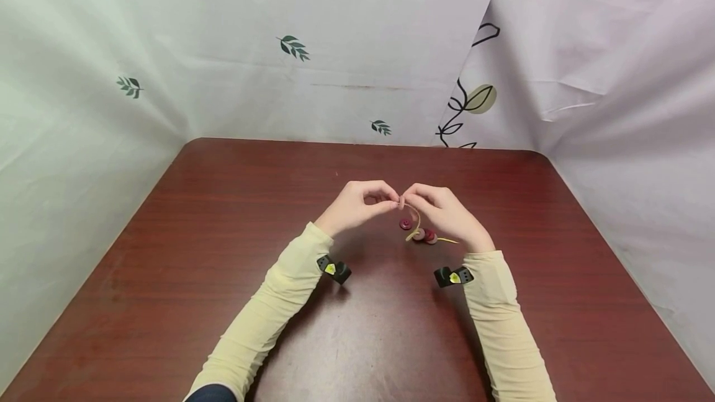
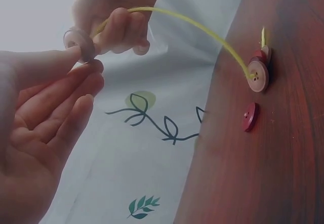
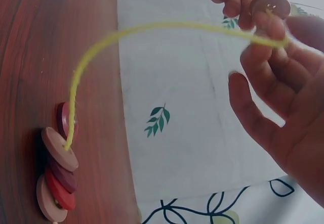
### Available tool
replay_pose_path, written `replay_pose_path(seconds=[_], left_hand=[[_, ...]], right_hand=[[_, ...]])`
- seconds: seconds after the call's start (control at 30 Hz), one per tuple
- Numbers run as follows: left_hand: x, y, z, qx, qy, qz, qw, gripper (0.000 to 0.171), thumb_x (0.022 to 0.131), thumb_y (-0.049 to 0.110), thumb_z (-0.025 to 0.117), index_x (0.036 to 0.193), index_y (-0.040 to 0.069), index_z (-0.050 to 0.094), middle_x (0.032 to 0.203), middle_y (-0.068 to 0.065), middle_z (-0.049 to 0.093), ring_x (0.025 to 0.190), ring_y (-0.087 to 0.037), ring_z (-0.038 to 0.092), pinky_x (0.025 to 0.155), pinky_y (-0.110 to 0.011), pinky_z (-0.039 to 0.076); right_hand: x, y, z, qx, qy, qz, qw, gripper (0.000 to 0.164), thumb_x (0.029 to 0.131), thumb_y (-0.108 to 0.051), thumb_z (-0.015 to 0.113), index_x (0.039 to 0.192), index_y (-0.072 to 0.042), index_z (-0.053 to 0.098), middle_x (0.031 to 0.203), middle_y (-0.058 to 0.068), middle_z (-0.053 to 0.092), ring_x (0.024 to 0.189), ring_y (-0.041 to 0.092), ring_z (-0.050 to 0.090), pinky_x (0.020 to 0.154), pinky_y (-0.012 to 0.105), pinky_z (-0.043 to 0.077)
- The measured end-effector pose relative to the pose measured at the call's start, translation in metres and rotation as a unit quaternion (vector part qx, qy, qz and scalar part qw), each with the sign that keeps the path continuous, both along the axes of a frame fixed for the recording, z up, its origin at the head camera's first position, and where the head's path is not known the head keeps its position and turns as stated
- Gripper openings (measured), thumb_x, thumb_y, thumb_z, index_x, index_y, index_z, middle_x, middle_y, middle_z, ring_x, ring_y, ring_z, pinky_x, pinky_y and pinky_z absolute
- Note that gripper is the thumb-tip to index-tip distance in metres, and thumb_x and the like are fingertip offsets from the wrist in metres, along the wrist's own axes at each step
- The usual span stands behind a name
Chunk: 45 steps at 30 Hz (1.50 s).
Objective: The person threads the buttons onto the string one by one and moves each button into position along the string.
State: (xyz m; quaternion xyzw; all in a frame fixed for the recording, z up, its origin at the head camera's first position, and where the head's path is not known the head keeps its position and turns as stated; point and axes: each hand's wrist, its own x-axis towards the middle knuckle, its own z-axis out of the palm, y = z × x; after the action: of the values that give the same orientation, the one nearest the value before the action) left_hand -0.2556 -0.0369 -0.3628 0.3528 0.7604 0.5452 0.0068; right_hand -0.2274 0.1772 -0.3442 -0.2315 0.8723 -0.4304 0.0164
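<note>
My left hand (image 1: 357,206) pinches a brownish-pink button (image 2: 80,44) on edge between thumb and fingertips, above the table. My right hand (image 1: 444,213) meets it from the right, pinching a yellow cord (image 3: 167,26) close to the button's holes. In the right wrist view the cord's tip seems to be at a hole; whether it passes through cannot be told. From the right fingers the cord arcs down to several threaded buttons (image 3: 61,149), pink and red, lying on the table. Beside these lies a loose dark red button (image 2: 250,117).
The reddish-brown wooden table (image 1: 223,216) spreads around both hands. White cloth (image 1: 346,11) printed with leaves hangs behind and at the sides. A black wrist camera (image 1: 335,268) sits on the left sleeve, another camera (image 1: 454,276) on the right.
</note>
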Motion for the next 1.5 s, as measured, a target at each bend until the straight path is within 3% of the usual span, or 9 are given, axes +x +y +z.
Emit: replay_pose_path(seconds=[0.1,0.2,0.37,0.6,0.77,1.23,1.4,1.5], left_hand=[[0.0002,-0.0001,0.0001,-0.003,0.003,0.006,1.0000,0.004,0.088,0.018,0.071,0.092,0.016,0.072,0.085,0.001,0.071,0.077,-0.011,0.061,0.073,-0.034,0.051],[0.0006,0.0001,0.0003,-0.010,0.009,0.010,0.9999,0.005,0.088,0.018,0.070,0.092,0.016,0.072,0.084,0.000,0.070,0.076,-0.011,0.060,0.072,-0.035,0.050],[0.0007,-0.0002,-0.0004,-0.011,0.009,0.021,0.9997,0.005,0.089,0.020,0.070,0.092,0.016,0.072,0.084,-0.002,0.070,0.075,-0.011,0.059,0.071,-0.035,0.049],[0.0019,-0.0013,0.0012,-0.012,0.011,0.031,0.9994,0.005,0.089,0.022,0.070,0.092,0.018,0.071,0.082,0.001,0.068,0.074,-0.011,0.058,0.068,-0.029,0.047],[0.0015,-0.0009,0.0021,-0.014,0.008,0.033,0.9993,0.005,0.090,0.022,0.069,0.092,0.018,0.070,0.082,0.001,0.068,0.074,-0.011,0.059,0.066,-0.026,0.046],[0.0006,-0.0013,0.0010,-0.014,0.011,0.026,0.9995,0.005,0.091,0.019,0.067,0.095,0.017,0.068,0.087,0.002,0.068,0.070,-0.013,0.057,0.066,-0.031,0.046],[0.0002,-0.0017,0.0013,-0.021,0.009,0.031,0.9993,0.004,0.091,0.020,0.067,0.094,0.018,0.068,0.085,0.003,0.067,0.067,-0.013,0.056,0.064,-0.027,0.045],[0.0001,-0.0019,0.0021,-0.022,0.007,0.032,0.9992,0.004,0.091,0.021,0.067,0.094,0.019,0.067,0.084,0.003,0.067,0.066,-0.013,0.056,0.064,-0.028,0.045]], right_hand=[[0.0012,-0.0007,0.0014,0.005,-0.014,-0.005,1.000,0.024,0.100,-0.036,0.050,0.093,-0.018,0.064,0.068,0.009,0.056,0.062,0.023,0.054,0.058,0.030,0.046],[0.0020,-0.0018,0.0025,0.010,-0.021,-0.013,1.000,0.024,0.098,-0.038,0.055,0.096,-0.016,0.065,0.068,0.009,0.058,0.061,0.022,0.054,0.059,0.030,0.046],[0.0020,-0.0015,0.0020,0.005,-0.022,-0.023,0.999,0.020,0.096,-0.037,0.059,0.094,-0.018,0.066,0.070,0.003,0.063,0.055,0.020,0.054,0.056,0.031,0.046],[0.0013,0.0007,0.0000,0.000,-0.022,-0.039,0.999,0.018,0.094,-0.040,0.060,0.088,-0.023,0.066,0.074,-0.001,0.067,0.059,0.038,0.055,0.052,0.031,0.044],[0.0020,0.0010,0.0012,0.006,-0.025,-0.043,0.999,0.021,0.093,-0.043,0.062,0.087,-0.023,0.066,0.069,-0.001,0.063,0.059,0.036,0.054,0.051,0.030,0.043],[0.0004,0.0031,-0.0014,0.008,-0.033,-0.043,0.999,0.025,0.092,-0.044,0.062,0.086,-0.021,0.067,0.077,0.000,0.070,0.063,0.024,0.054,0.056,0.029,0.043],[-0.0020,0.0038,-0.0042,-0.002,-0.038,-0.039,0.999,0.025,0.093,-0.041,0.062,0.087,-0.017,0.067,0.071,0.009,0.062,0.066,0.035,0.055,0.053,0.029,0.043],[-0.0028,0.0040,-0.0049,0.003,-0.038,-0.037,0.999,0.024,0.094,-0.040,0.061,0.086,-0.018,0.066,0.069,0.006,0.060,0.070,0.039,0.055,0.054,0.028,0.044]])
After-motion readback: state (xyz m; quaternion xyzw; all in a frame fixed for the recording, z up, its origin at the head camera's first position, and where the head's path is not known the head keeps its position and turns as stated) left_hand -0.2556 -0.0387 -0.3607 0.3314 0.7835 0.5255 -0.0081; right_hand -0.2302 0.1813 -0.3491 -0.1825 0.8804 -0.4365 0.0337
